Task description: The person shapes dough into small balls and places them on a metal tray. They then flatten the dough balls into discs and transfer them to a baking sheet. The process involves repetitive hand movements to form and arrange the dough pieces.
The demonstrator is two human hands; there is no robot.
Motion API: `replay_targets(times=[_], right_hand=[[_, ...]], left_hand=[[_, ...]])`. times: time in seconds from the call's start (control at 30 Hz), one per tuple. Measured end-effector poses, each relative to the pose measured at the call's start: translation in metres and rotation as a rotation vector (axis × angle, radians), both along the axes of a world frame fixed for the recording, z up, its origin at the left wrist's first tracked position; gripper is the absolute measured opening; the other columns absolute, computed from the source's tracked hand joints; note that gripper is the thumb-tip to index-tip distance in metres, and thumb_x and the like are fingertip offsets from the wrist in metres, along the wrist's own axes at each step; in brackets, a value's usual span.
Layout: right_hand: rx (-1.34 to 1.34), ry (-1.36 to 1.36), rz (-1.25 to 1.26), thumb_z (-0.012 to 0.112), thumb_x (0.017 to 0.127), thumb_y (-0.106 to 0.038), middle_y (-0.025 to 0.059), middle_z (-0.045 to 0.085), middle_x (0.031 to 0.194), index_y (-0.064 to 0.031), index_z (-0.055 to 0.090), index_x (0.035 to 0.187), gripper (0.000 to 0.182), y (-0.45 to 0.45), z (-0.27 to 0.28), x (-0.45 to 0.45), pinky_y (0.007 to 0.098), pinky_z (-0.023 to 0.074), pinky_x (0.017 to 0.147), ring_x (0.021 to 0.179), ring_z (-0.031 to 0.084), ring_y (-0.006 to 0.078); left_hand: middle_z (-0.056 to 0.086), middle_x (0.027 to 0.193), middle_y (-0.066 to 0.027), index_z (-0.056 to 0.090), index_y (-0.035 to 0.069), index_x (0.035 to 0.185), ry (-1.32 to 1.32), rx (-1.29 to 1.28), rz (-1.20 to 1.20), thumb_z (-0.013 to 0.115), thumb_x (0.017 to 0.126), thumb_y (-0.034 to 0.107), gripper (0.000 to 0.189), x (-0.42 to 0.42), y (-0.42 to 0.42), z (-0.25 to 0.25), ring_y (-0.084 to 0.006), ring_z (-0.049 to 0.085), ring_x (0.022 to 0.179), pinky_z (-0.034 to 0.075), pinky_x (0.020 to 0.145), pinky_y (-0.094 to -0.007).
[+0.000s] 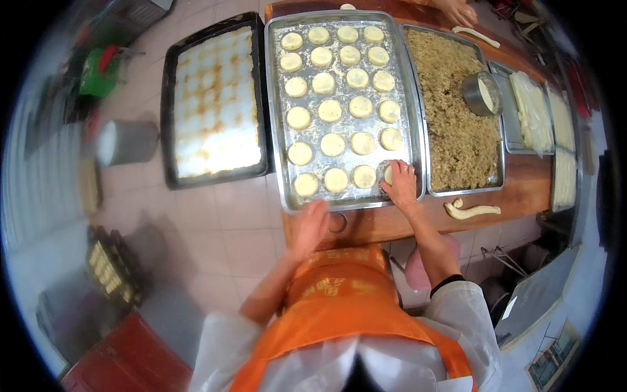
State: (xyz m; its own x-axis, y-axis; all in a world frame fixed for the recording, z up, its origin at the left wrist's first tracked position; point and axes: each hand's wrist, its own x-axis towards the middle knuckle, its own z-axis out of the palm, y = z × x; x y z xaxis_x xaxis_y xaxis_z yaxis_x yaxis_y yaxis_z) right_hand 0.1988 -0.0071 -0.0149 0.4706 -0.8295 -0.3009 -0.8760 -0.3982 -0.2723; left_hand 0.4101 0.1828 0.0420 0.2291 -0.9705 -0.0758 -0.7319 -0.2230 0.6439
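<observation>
My right hand (403, 185) is at the near right corner of a metal baking tray (289, 195). Its thumb and fingers surround a flat round dough cake (388, 175), which they partly hide. Rows of similar pale dough cakes (331, 111) fill the tray, whose surface has a whitish dusting. Blurred, my left hand (310, 223) hovers by the tray's near left rim, with no object visible in it. Just right of that hand, a dark ring shape (337, 223) shows on the wooden table (526, 171); I cannot tell whether it is an object or a mark.
Left stands a dark-rimmed, browned baking tray (218, 103). Rightward, a tray of crumbly brown filling (455, 142) holds a metal bowl (482, 94). Dough strips (472, 211) lie near it. Plastic-covered dough (529, 110) sits farther right. Another person's hand (458, 12) is across the table.
</observation>
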Motion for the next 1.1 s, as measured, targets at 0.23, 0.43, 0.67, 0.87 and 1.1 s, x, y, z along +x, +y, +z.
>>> replay_targets(times=[0.23, 0.43, 0.67, 0.87, 1.1], right_hand=[[0.109, -0.447, -0.276, 0.073, 0.069, -0.02, 0.0208, 0.05, 0.117, -0.0004, 0.047, 0.12, 0.061, -0.009, 0.027, -0.022, 0.042, 0.039, 0.095, 0.11, 0.047, 0.0361], [-0.013, -0.431, -0.514, 0.071, 0.073, -0.023, 0.0216, 0.051, 0.116, 0.0028, 0.046, 0.121, 0.06, 0.076, 0.017, -0.104, 0.042, 0.0379, 0.094, 0.11, 0.048, 0.0341], [-0.175, -0.731, -0.667, 0.055, 0.088, -0.013, 0.0208, 0.053, 0.115, 0.0052, 0.05, 0.118, 0.035, 0.07, -0.014, -0.113, 0.0385, 0.0372, 0.094, 0.107, 0.049, 0.0318], [-0.101, -0.458, -0.045, 0.059, 0.082, -0.006, 0.0218, 0.048, 0.124, -0.0003, 0.047, 0.124, 0.044, 0.01, 0.034, -0.022, 0.0436, 0.0352, 0.1, 0.115, 0.045, 0.0391], [0.092, -0.132, 0.238, 0.064, 0.064, -0.004, 0.0206, 0.053, 0.101, -0.0032, 0.051, 0.114, 0.051, -0.033, -0.022, -0.024, 0.0451, 0.0363, 0.09, 0.102, 0.046, 0.0386]], left_hand=[[0.052, 0.121, -0.0199, 0.055, -0.001, 0.113, -0.116, -0.019, 0.13, 0.062, 0.079, 0.013, 0.038, 0.028, -0.026, -0.028, -0.0367, 0.05, 0.107, 0.042, 0.091, -0.0451], [0.047, 0.124, -0.023, 0.043, -0.002, 0.126, -0.226, 0.19, 0.045, 0.062, 0.075, 0.01, 0.055, 0.041, -0.044, -0.054, -0.0396, 0.043, 0.116, 0.037, 0.098, -0.0449], [0.051, 0.11, -0.0211, 0.048, 0.001, 0.12, -0.159, 0.424, -0.043, 0.066, 0.068, 0.01, 0.056, 0.058, -0.068, -0.048, -0.0385, 0.047, 0.104, 0.04, 0.092, -0.0432], [0.051, 0.106, -0.0173, 0.058, 0.005, 0.102, -0.272, 0.457, -0.135, 0.077, 0.058, 0.014, 0.049, 0.048, -0.049, -0.044, -0.0339, 0.048, 0.103, 0.042, 0.088, -0.0415], [0.057, 0.11, -0.0146, 0.047, 0.004, 0.11, 0.744, 0.223, 0.288, 0.069, 0.075, 0.009, 0.042, 0.077, -0.022, -0.014, -0.0255, 0.057, 0.101, 0.049, 0.081, -0.0361]])
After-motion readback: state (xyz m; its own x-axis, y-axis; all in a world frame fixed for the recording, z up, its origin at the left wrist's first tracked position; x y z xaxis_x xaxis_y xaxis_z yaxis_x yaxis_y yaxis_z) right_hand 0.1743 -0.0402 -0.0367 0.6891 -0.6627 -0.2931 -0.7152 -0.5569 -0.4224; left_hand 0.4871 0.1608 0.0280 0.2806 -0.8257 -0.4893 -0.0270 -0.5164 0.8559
